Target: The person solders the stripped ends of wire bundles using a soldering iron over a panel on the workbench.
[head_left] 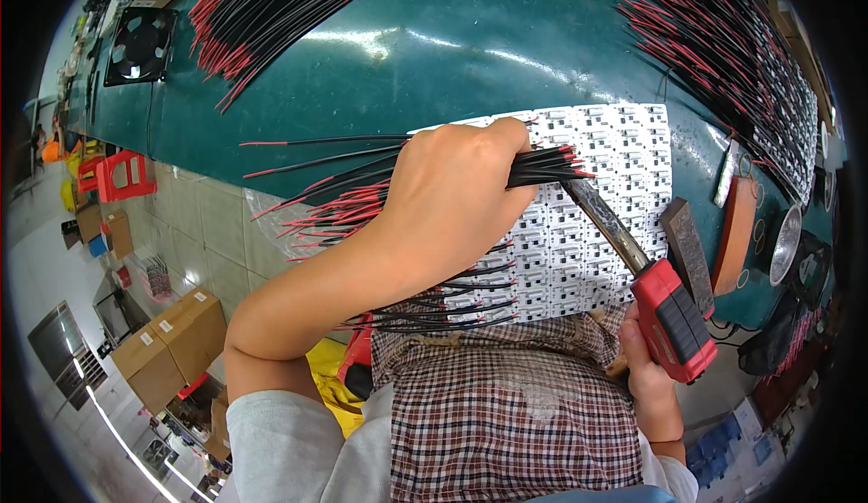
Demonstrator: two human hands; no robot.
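Note:
My left hand (pixel 461 187) is closed round a bundle of thin black wires (pixel 542 167) with red ends, held over a white circuit board panel (pixel 624 205). More wires trail out to the left beneath my hand and wrist. My right hand (pixel 646 367) grips the red and black handle of a soldering iron (pixel 674 322); part of its fingers is hidden behind the handle. The iron's metal shaft slants up to the left, its tip close to the wire ends; whether they touch I cannot tell. Several wires lie across the panel's lower left part.
A green table (pixel 434 51) carries one wire bundle (pixel 280 15) at the far left and another (pixel 705 60) at the far right. A black fan (pixel 140 45) stands at the left. Right of the panel are a dark block (pixel 687 250), an orange-brown block (pixel 735 232) and a metal bowl (pixel 786 245).

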